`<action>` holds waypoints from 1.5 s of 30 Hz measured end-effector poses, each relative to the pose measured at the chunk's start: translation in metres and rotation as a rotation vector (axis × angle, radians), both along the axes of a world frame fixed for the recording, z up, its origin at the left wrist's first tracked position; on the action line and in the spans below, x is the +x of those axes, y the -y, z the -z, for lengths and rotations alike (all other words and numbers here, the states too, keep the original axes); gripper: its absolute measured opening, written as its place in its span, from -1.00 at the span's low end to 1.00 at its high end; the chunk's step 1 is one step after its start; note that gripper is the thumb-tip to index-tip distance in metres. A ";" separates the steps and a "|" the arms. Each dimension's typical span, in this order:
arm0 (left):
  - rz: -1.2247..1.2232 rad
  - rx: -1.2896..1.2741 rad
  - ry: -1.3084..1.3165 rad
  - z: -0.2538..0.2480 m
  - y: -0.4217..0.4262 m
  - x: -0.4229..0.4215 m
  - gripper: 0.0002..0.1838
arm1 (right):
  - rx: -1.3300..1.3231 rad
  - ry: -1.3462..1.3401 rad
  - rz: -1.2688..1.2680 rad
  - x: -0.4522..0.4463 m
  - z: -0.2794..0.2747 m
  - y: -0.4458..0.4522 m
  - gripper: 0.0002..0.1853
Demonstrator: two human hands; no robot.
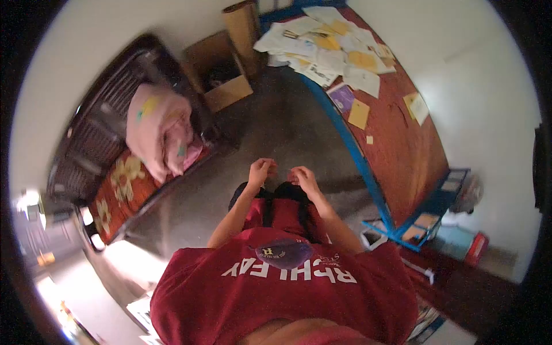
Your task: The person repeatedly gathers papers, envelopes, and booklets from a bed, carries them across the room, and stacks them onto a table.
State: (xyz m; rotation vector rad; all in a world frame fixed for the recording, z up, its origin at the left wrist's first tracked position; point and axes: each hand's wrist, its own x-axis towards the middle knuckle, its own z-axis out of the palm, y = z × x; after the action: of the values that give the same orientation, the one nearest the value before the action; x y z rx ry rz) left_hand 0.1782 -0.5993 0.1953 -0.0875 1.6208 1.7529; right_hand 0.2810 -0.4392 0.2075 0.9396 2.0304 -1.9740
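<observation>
My left hand (pixel 263 171) is held in front of my lap with its fingers curled, and nothing can be made out in it. To its right, my right hand (pixel 302 177) is also curled, its fingers pointing toward the other hand. A small gap separates the two. Below them are dark straps over the red cloth (pixel 282 217) on my lap. I wear a dark red shirt (pixel 282 299) with white lettering.
A blue-framed table (pixel 402 155) with scattered papers (pixel 362 60) stands at the right. On the left, a dark bench (pixel 86 129) bears a pink bundle (pixel 158 123) and a floral cushion (pixel 123 181). Behind it is an open cardboard box (pixel 228 95).
</observation>
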 end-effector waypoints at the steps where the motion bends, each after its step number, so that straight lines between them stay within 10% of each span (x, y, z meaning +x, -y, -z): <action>1: -0.057 0.062 0.027 0.001 -0.006 -0.010 -0.75 | -0.116 -0.005 0.061 -0.009 -0.006 -0.007 -0.75; 23: 0.249 -0.166 0.129 0.013 -0.254 -0.274 -0.76 | -0.247 -0.093 0.454 -0.200 0.071 -0.256 -0.80; 35: 0.197 -0.459 -0.331 0.159 -0.339 -0.348 -0.52 | 0.162 0.170 0.246 -0.273 0.243 -0.368 -0.71; 45: 0.352 -0.498 -0.191 0.230 -0.393 -0.387 -0.40 | 0.281 0.425 0.218 -0.322 0.264 -0.392 -0.51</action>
State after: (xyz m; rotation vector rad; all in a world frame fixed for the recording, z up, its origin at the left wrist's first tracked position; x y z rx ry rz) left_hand -0.2086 -0.2060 -0.0346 0.1289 2.0409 1.0953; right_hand -0.0412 -0.0470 -0.0565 1.5465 2.0457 -1.4244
